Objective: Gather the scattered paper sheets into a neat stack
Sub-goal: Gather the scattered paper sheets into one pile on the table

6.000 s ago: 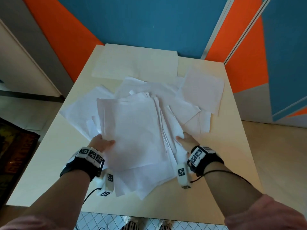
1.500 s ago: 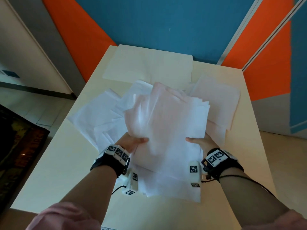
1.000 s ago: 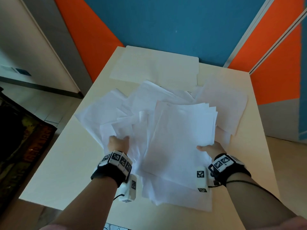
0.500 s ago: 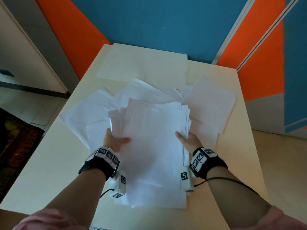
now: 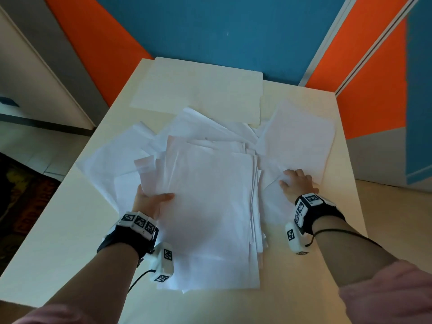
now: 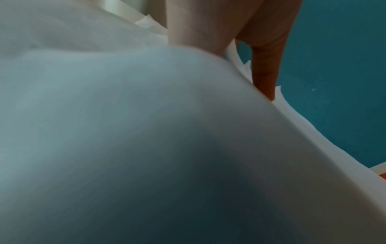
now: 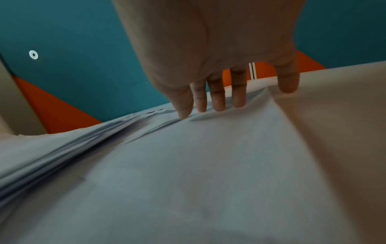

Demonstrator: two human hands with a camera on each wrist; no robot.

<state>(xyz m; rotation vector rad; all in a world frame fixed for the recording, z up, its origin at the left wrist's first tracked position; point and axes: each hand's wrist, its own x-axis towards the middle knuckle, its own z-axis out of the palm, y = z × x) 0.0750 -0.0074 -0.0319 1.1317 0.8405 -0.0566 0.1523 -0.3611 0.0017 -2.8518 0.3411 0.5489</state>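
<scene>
A rough stack of white paper sheets [image 5: 210, 206] lies on the middle of the cream table [image 5: 58, 230]. My left hand [image 5: 153, 198] grips the stack's left edge, thumb on top and the fingers hidden underneath. In the left wrist view the paper [image 6: 146, 140] fills the picture below the thumb [image 6: 198, 24]. My right hand [image 5: 293, 180] rests flat on loose sheets [image 5: 297, 141] just right of the stack. Its straight fingertips [image 7: 217, 105] press on the paper [image 7: 208, 165]. More loose sheets [image 5: 117, 160] fan out to the left and behind the stack.
Large cream sheets [image 5: 198, 90] lie flat at the table's far end against the blue and orange wall [image 5: 210, 31]. Bare tabletop shows at the near left and near right. The floor [image 5: 35, 148] drops off past the left edge.
My right hand has let go of the stack's right edge and moved right onto the loose sheets. The stack has settled on the table, with the left hand still holding its left edge.
</scene>
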